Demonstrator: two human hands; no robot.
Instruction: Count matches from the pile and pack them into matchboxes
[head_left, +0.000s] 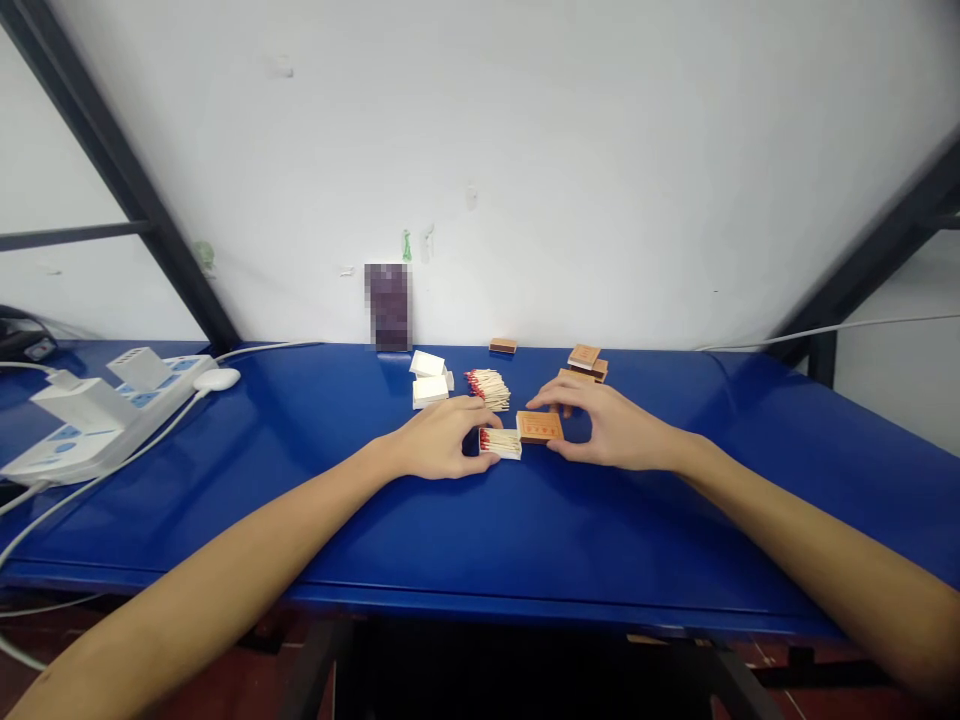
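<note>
My left hand (448,440) grips the left end of a white matchbox tray (510,452) between thumb and fingers. Red-tipped matches (498,441) lie side by side in that tray. My right hand (600,425) has thumb and fingers around an orange matchbox sleeve (538,427), just right of the tray. The tray's right end is close against the sleeve; whether it enters it I cannot tell. Behind them lies a loose pile of matches (489,389). White matchbox trays (430,392) are stacked at its left. Several orange sleeves (585,356) are heaped behind my right hand, partly hidden by it.
A brown-sided matchbox sleeve (502,346) lies by the wall. A pixelated dark upright object (390,308) leans there too. On the left of the blue table (420,540) sits a white power strip (82,440) with plugs and cables. Black metal posts (150,200) flank both sides.
</note>
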